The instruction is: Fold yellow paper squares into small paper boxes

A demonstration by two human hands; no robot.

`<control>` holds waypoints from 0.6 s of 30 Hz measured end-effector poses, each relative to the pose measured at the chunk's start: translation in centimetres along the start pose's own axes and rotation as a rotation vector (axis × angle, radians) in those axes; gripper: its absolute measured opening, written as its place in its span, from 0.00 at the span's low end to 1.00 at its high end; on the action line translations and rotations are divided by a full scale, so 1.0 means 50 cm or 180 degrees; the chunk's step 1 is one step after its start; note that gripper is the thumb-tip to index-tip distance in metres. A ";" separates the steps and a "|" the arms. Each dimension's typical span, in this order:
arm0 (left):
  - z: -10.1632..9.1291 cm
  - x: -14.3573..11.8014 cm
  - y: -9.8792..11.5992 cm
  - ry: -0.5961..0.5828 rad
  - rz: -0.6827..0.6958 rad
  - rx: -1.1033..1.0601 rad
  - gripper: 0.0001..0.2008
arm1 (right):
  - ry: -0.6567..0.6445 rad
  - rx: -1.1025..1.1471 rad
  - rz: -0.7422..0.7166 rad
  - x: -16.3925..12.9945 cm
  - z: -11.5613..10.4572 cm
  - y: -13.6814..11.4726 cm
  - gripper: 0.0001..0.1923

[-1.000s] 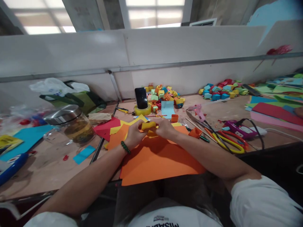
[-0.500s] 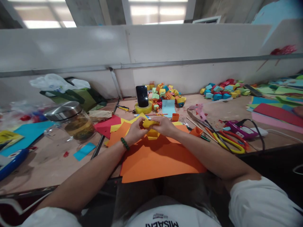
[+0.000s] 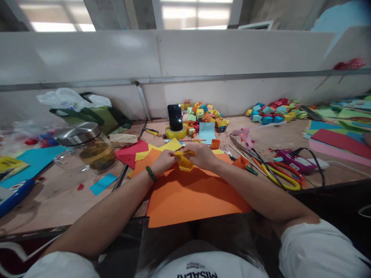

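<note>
Orange sheet (image 3: 199, 199) at six o'clock from the work. Right hand (image 3: 202, 156) at three, left hand (image 3: 165, 160) at nine, fingers pinched nearly together on folded yellow paper (image 3: 185, 163), centre, over sheet. I'd pinch lightly, evenly; creases probably crush easily.

I count two multicoloured paper-box heaps (image 3: 203, 116) (image 3: 271, 111) near the back edge of the worktop (image 3: 58, 206), one black phone (image 3: 175, 117) and one pink glue gun (image 3: 245, 137).
</note>
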State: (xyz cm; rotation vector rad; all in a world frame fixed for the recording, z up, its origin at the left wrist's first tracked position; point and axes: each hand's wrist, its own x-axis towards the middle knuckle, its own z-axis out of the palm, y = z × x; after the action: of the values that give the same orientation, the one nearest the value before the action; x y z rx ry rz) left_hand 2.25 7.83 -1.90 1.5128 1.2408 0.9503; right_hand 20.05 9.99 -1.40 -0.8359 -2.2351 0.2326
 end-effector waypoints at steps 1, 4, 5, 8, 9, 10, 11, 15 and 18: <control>0.000 -0.001 0.002 -0.0062 -0.0079 -0.0027 0.08 | -0.0044 0.0015 -0.0064 0.000 0.002 0.003 0.09; 0.000 -0.003 0.007 -0.0138 -0.0248 0.0001 0.07 | -0.0163 0.0054 -0.0195 0.000 0.004 0.010 0.09; 0.000 -0.003 0.007 -0.0152 -0.0235 0.0017 0.07 | -0.0192 0.0077 -0.0220 0.000 0.004 0.011 0.08; 0.003 -0.002 0.006 -0.0155 -0.0096 -0.0061 0.06 | -0.0233 0.0211 -0.0180 0.002 0.003 0.010 0.07; 0.004 -0.002 0.005 -0.0126 -0.0039 -0.0121 0.07 | -0.0218 0.0276 -0.0127 0.003 0.003 0.009 0.07; 0.005 -0.001 0.004 -0.0089 0.0003 -0.0173 0.07 | -0.0193 0.0348 -0.0073 0.003 0.003 0.009 0.08; 0.005 -0.001 0.003 -0.0054 0.0027 -0.0215 0.08 | -0.0161 0.0417 -0.0025 0.004 0.004 0.010 0.08; 0.004 0.002 0.003 0.0003 0.0111 -0.0337 0.12 | 0.0104 0.0640 0.0059 0.008 0.016 0.023 0.10; 0.001 0.009 0.002 0.0342 0.0422 -0.0409 0.12 | 0.0598 0.0826 0.0027 0.005 0.013 0.029 0.11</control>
State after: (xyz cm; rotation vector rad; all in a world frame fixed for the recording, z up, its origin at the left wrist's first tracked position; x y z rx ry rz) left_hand 2.42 8.24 -1.81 1.4725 1.1420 1.1894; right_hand 20.20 11.34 -2.30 -0.6968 -1.9755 0.4206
